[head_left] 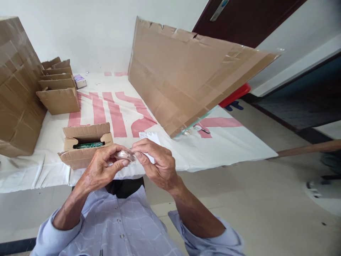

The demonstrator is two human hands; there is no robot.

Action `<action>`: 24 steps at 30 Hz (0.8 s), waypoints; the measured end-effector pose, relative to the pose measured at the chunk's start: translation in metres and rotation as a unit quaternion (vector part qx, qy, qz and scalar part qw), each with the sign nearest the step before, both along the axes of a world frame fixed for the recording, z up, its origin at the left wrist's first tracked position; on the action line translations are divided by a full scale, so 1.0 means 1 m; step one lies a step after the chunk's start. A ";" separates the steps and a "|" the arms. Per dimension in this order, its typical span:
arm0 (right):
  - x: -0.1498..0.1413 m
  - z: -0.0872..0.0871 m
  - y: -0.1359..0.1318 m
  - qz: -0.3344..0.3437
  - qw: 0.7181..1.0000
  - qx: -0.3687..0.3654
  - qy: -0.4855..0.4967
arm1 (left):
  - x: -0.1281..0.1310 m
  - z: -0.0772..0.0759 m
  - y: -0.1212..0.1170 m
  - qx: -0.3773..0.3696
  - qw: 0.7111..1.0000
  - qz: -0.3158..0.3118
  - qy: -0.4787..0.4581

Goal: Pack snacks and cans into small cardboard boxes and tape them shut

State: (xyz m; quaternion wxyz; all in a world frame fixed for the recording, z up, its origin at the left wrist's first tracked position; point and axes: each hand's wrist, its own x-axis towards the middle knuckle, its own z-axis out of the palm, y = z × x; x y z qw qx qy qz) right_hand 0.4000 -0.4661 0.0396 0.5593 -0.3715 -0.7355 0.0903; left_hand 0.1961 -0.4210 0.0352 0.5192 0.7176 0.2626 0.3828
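Surface: white cloth (226,142) with red markings, beside a white wall (101,35).
Fingers: left hand (99,167) and right hand (160,163) both pinch a clear plastic packet (124,155) near the front edge.
Left: open carton (77,159) holding a green circuit board (89,145).
Right: slanted cardboard sheet (186,78); pale floor (239,199) beyond the cloth's corner.

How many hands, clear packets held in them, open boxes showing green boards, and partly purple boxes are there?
Left hand, right hand: 2
Clear packet held: 1
Open box showing green board: 1
Partly purple box: 1
Total: 5
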 end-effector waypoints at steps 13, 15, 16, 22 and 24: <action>0.009 0.009 0.000 0.027 0.999 -0.038 -0.001 | 0.001 0.004 0.004 -0.017 0.999 -0.027 0.007; 0.007 0.007 -0.001 0.015 1.000 -0.027 -0.005 | 0.003 0.003 0.003 -0.012 1.000 -0.008 0.014; 0.006 0.005 -0.001 0.000 1.000 -0.017 -0.016 | 0.005 0.003 0.002 -0.010 1.000 0.008 0.019; -0.013 -0.018 -0.001 -0.168 0.970 0.122 -0.128 | 0.020 0.007 -0.004 -0.050 0.993 0.105 0.032; -0.020 -0.025 0.000 -0.202 0.956 0.156 -0.142 | 0.023 0.007 -0.003 -0.077 0.989 0.123 0.017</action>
